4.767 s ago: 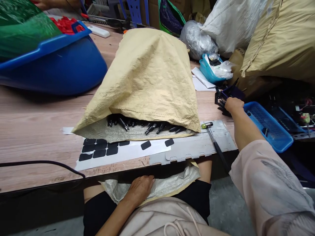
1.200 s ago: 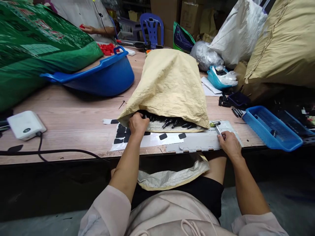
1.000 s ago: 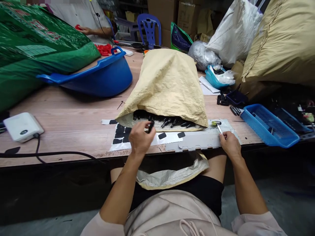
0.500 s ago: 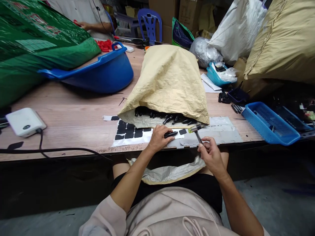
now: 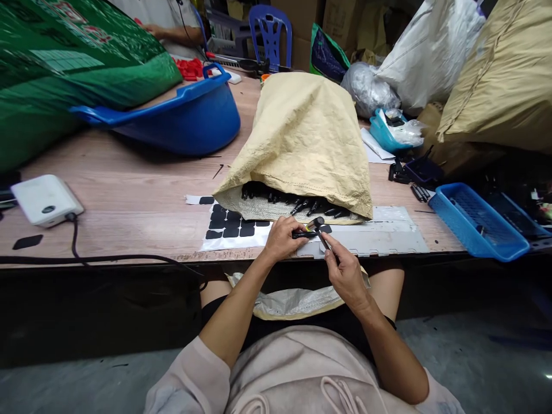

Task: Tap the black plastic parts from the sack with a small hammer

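Observation:
My left hand lies at the table's front edge, its fingers closed on a slim black pen-like piece. Gripped by the handle, a small hammer with a yellowish end is in my right hand. The hammer's head is at the black piece, just right of my left fingers; whether it touches cannot be made out. Behind both hands, a tan woven sack lies with its mouth toward me, and similar black pieces show inside. A white sheet with black rounded stickers is left of my hands.
A blue basin and a green sack stand at the left, near a white box with a cable. A blue basket is at the right. Across the table sits another person. A grey strip covers the front edge.
My right hand has swung the hammer left and inward, from right of the black piece onto or close over it. My left hand keeps its hold. The whole view has shifted slightly.

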`<state>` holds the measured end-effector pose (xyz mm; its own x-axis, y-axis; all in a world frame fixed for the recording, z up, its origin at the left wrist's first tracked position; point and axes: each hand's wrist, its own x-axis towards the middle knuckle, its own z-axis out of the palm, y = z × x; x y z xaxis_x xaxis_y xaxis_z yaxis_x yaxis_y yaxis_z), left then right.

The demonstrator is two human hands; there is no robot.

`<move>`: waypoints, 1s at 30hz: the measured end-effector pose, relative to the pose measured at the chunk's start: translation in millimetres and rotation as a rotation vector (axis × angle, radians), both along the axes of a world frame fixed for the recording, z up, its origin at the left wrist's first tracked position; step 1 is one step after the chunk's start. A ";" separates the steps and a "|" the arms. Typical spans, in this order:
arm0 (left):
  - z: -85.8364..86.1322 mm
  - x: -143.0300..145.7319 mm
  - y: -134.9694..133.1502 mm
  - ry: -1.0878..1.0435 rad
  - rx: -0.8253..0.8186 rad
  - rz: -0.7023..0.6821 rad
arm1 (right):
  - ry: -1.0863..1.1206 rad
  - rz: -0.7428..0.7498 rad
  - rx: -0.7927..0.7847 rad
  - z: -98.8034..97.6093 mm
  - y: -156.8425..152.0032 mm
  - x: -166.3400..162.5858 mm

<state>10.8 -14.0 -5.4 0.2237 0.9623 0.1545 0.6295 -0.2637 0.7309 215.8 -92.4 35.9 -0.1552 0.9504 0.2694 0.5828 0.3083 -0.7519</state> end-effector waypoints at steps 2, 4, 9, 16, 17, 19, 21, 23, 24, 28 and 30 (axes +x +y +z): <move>-0.8 0.5 0.5 -0.002 -0.002 0.005 | -0.043 -0.005 0.028 1.1 -2.2 -2.7; -1.4 1.0 0.6 -0.003 0.000 0.013 | -0.108 -0.019 0.043 -0.2 -4.9 -4.8; -1.4 2.4 -0.5 -0.003 0.018 0.016 | -0.241 -0.024 0.033 -9.1 -6.4 -4.7; 2.4 5.1 -2.1 -0.003 -0.002 0.041 | -0.265 -0.082 0.047 -4.6 -9.7 1.7; 2.9 5.4 -2.2 -0.003 -0.006 0.042 | -0.272 -0.083 0.037 -4.9 -10.0 2.1; 3.3 5.7 -2.4 -0.004 -0.005 0.042 | -0.258 -0.080 0.036 -5.0 -9.2 3.7; 2.6 5.4 -2.6 -0.009 0.003 0.045 | -0.207 -0.106 0.069 -2.1 -6.5 8.4; 1.5 4.5 -2.7 -0.016 0.015 0.046 | -0.177 -0.197 0.121 5.0 -0.4 18.9; 1.0 4.0 -2.6 -0.020 0.019 0.043 | -0.185 -0.263 0.142 9.6 4.3 26.9; -0.3 1.1 -2.2 -0.037 0.027 0.014 | -0.350 -0.597 0.135 21.8 37.0 74.7; -0.8 -0.3 -1.7 -0.048 0.034 0.003 | -0.456 -0.735 0.073 19.1 59.8 101.8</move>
